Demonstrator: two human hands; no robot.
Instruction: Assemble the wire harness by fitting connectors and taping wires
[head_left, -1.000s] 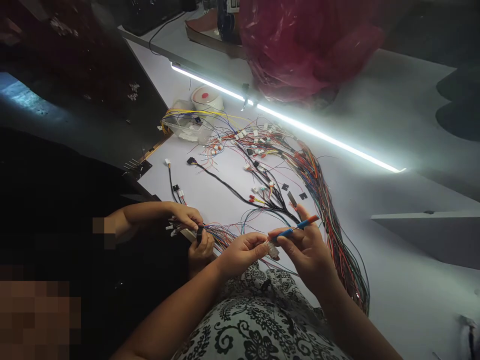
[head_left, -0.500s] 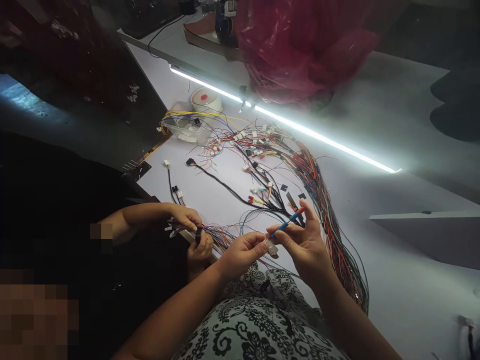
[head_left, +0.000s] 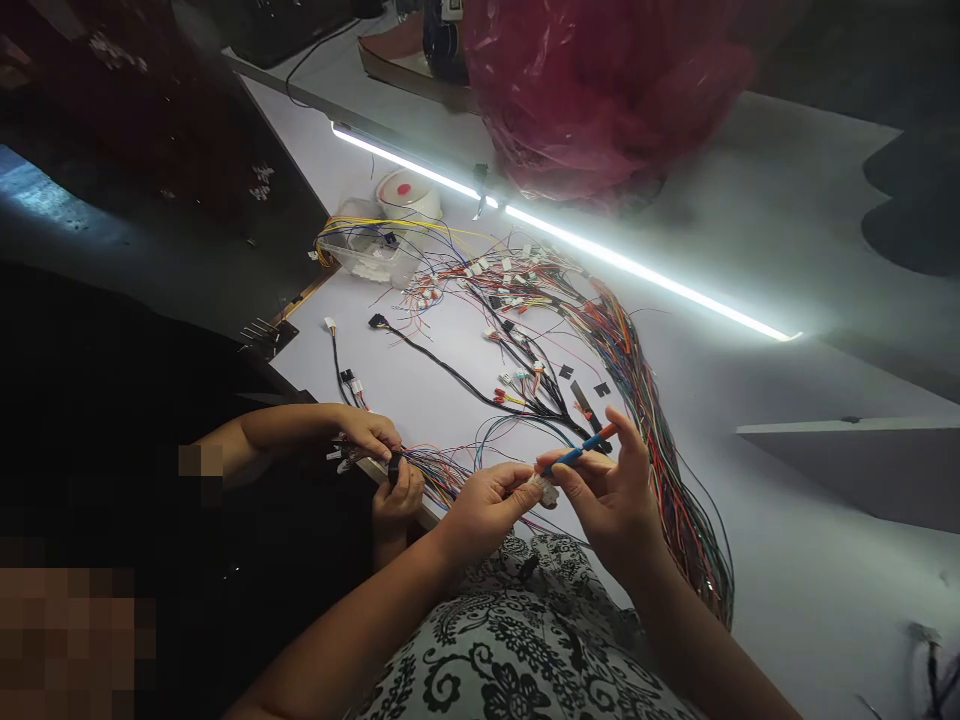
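Observation:
Between the fingertips of my left hand [head_left: 491,505] is a whitish wire connector [head_left: 549,493], pinched at its left side. My right hand [head_left: 611,495] is closed on a slim blue tool with an orange-red end [head_left: 574,453], like a small screwdriver or pin tool. The tool slants down to the left, its lower end at the connector; fingers hide the exact contact. Loose coloured wires [head_left: 442,475] run left from near my left hand toward a co-worker's hands [head_left: 401,490], which hold a black roll, perhaps tape.
A thick bundle of coloured wires [head_left: 637,400] curves round the white table's right side. Black-sleeved harness branches [head_left: 450,372] lie ahead. A clear plastic box [head_left: 371,255] and a white round container [head_left: 409,195] stand behind, near a bright light strip [head_left: 645,262]. A red plastic bag [head_left: 600,100] is beyond.
The tool in my right hand lies at a slightly flatter slant, and the connector has turned a little. The whole view has shifted slightly. The co-worker's hands stay at the black roll.

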